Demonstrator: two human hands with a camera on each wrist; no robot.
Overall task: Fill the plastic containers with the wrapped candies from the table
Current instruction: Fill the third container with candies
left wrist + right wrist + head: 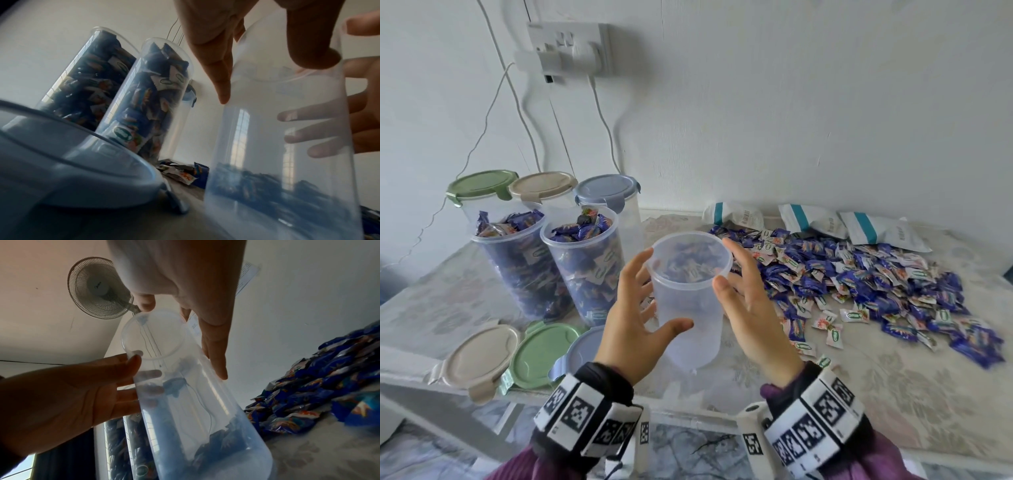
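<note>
Landmark: empty clear plastic tumbler container [690,301], upright on the patterned tablecloth [859,377], lid off.

Left of it: three loose round lids, beige [479,356], green [544,353], blue [582,353]; the blue one is partly hidden behind the left wrist. Behind those lids, two open clear containers packed with candies [520,260] [585,270]. Further back, three lidded containers; contents hard to make out.

Left hand [637,318]: fingers spread wide on the tumbler's left side, thumb across its front wall. Contact or a small gap: cannot tell.

Right hand [750,308]: fingers straight and spread along the tumbler's right side; the right wrist view shows fingertips against the wall, not wrapped round it.

Right of the tumbler: heap of blue-and-white wrapped candies [859,284] on the cloth, a few strays near the base. Behind the heap, three white bags with teal stripes [815,219]; print unreadable.
</note>
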